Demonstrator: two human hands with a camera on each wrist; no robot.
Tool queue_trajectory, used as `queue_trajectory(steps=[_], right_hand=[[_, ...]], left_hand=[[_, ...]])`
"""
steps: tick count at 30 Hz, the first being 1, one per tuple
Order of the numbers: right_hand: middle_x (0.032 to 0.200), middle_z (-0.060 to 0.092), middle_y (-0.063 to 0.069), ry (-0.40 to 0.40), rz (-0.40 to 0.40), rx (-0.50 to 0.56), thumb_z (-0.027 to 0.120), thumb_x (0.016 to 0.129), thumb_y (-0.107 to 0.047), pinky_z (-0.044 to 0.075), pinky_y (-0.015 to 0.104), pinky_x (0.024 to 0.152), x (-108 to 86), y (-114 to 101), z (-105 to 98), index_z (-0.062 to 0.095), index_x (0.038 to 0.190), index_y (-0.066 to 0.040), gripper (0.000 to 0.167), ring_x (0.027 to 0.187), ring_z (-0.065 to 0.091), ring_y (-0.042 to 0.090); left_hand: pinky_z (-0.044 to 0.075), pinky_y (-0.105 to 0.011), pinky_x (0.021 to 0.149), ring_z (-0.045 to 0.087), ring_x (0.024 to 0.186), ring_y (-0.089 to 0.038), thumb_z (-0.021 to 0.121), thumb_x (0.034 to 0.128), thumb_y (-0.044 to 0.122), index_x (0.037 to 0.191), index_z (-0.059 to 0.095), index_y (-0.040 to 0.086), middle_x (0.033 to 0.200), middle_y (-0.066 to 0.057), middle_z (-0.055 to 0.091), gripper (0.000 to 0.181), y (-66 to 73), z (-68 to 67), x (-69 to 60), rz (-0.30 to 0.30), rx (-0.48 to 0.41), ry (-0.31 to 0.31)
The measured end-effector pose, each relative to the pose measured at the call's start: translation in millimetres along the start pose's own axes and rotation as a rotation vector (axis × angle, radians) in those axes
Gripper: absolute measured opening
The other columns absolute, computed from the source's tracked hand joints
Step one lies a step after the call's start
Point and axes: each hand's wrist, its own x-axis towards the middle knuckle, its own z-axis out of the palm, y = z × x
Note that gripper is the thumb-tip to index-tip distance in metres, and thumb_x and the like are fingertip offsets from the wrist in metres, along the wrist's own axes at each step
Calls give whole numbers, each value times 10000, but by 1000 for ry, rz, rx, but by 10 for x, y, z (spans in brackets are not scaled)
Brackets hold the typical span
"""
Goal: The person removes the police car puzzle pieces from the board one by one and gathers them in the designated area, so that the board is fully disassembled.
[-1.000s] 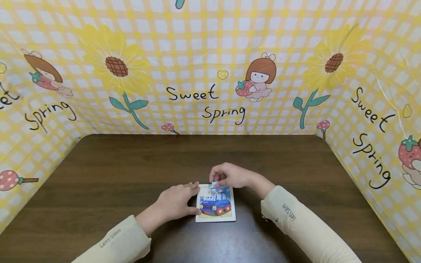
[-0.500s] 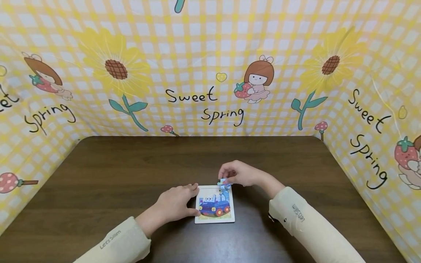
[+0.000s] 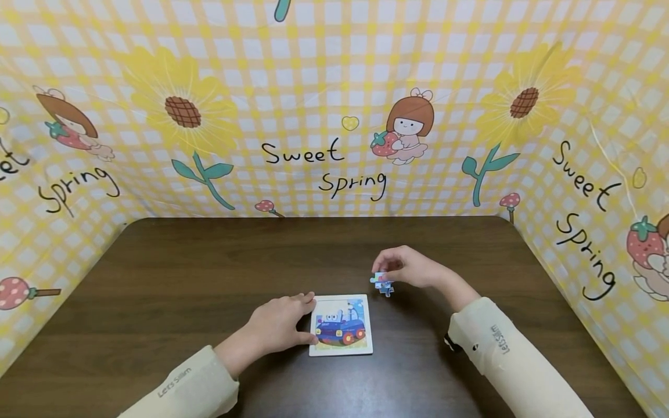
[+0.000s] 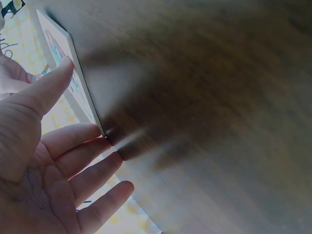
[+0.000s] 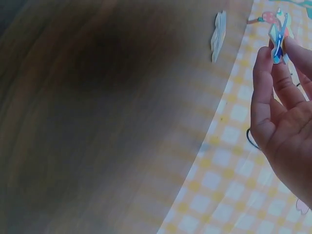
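Observation:
A square, white-rimmed jigsaw puzzle with a blue car picture lies flat on the table. Pale base shows in the upper part of its picture. My left hand rests at its left side, fingers nearly straight; in the left wrist view the thumb touches its edge and the forefinger reaches a corner. Right of the puzzle, my right hand pinches small blue jigsaw pieces between thumb and fingers. Two pieces seem to cross in the right wrist view, where the hand holds them up.
A flat, pale, wavy-edged thing, perhaps another piece, lies on the table in the right wrist view. The dark wooden table extends around the puzzle. A yellow checked cloth walls its far edge and both sides.
My right hand has moved right, carrying the jigsaw pieces from over the puzzle's top edge to beyond its right side. The left hand has stayed at the puzzle's left edge.

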Motion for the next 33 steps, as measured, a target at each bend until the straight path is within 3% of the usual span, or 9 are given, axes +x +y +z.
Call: queue_trajectory(steps=[16,27,33], right_hand=[[864,649,132,61,31,-37,662,914,16,487,230,688,-176,290,-177,685,1027,34,117,764,553,153],[862,647,112,57,106,-61,643,926,19,485,235,699,-256,400,-216,694,1035,34,121,781,550,130],[846,632,131,37,108,-53,641,920,32,465,228,675,-259,439,-210,682,1032,52,121,762,536,146]], left_hand=[[469,-492,1063,521,1367,-285,779,819,475,1407,568,89,1493,-94,521,735,-2,-3,-5,8,1,16],[467,-493,1066,514,1373,-283,777,819,481,1410,567,95,1497,-90,518,737,-7,6,3,5,0,9],[463,-494,1070,511,1375,-287,777,817,482,1412,564,93,1496,-95,519,742,-8,19,3,4,-3,9]])
